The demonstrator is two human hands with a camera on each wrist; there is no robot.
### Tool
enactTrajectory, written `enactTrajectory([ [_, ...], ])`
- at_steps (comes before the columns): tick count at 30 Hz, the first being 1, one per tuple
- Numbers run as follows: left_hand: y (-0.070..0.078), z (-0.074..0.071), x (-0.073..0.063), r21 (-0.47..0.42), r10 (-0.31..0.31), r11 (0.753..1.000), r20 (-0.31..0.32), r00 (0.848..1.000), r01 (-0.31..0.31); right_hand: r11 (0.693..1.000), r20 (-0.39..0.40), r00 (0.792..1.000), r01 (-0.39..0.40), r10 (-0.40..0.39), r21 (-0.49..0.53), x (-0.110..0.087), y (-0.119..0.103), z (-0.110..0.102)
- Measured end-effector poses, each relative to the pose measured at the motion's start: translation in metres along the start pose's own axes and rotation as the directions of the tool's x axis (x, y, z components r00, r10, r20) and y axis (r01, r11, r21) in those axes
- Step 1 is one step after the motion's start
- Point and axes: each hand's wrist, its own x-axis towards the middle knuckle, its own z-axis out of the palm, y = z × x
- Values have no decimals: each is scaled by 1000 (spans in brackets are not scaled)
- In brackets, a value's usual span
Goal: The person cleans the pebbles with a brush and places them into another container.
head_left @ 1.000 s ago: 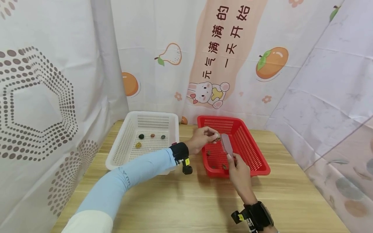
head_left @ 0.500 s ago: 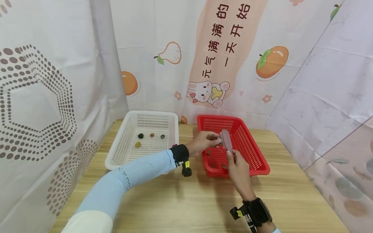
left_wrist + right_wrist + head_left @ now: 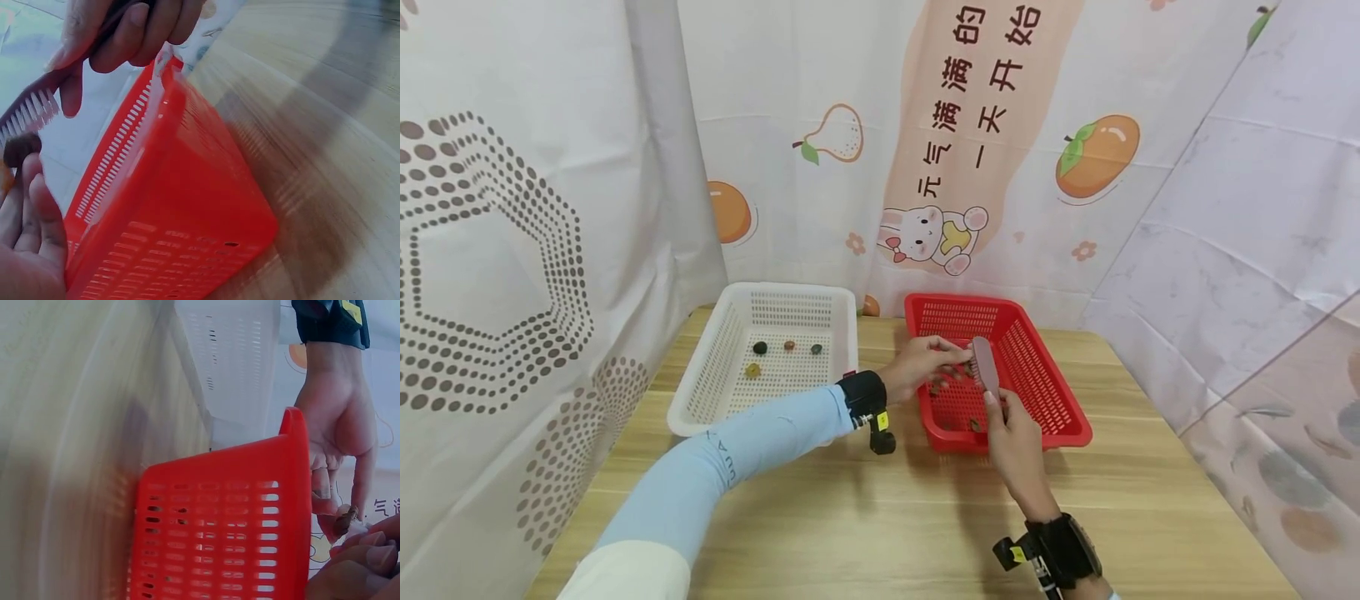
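Over the red basket (image 3: 1070, 412), my left hand (image 3: 922, 364) pinches a small dark brown stone (image 3: 22, 150) between thumb and fingertips. My right hand (image 3: 1017, 442) grips the handle of a mauve brush (image 3: 984, 364) from the near side. In the left wrist view the brush's white bristles (image 3: 28, 115) lie right at the stone's top. The right wrist view shows the stone (image 3: 345, 520) between the left fingertips, with the right fingers (image 3: 359, 565) close by. Small dark stones (image 3: 975, 424) lie on the red basket's floor, partly hidden by the left hand.
Left of the red basket stands a white basket (image 3: 697, 387) holding a black stone (image 3: 760, 347), a yellow one (image 3: 752, 371), a reddish one (image 3: 789, 345) and a grey-green one (image 3: 816, 349). Both baskets rest on a wooden table (image 3: 880, 517), with printed curtains (image 3: 760, 75) behind.
The brush has tilted more upright and shifted slightly against the stone at the left fingertips. Both hands keep their holds, and the baskets stay put.
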Motion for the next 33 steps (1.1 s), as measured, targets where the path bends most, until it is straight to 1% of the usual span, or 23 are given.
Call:
enactTrajectory([
  [3,2,0,0,60,-6,998,42,999,3,1000,-10,1000,6,-6,5,3,-2,-2],
  [6,3,1,2,90,6,996,63,998,-12,1000,-7,1000,-4,4,9,4,-3,-3],
  [12,3,-2,5,117,17,993,29,999,-20,999,18,999,-35,35,2,0,-1,-1],
  [18,4,-5,4,112,31,993,-12,999,-29,1000,18,1000,-25,25,-5,-5,2,0],
  [21,5,-7,1,154,44,987,-24,999,-39,1000,20,1000,-18,18,-9,-5,4,0],
  [24,7,-12,0,233,74,970,-18,997,-68,1000,7,1000,-8,8,-19,-4,7,-2],
  [25,9,-15,0,273,91,958,-11,996,-84,1000,3,1000,-7,7,-22,-4,7,-3],
  [27,12,-21,-1,355,130,927,1,992,-122,1000,-2,1000,-6,6,-22,-3,8,-4],
  [30,18,-31,-2,428,166,892,-5,986,-148,999,-5,1000,-6,5,-35,-1,10,-6],
  [31,20,-35,-2,439,168,886,-11,986,-146,999,-7,1000,-4,4,-41,-1,10,-6],
  [33,23,-41,-4,440,168,887,-21,985,-142,999,-11,1000,-3,3,-49,0,11,-6],
])
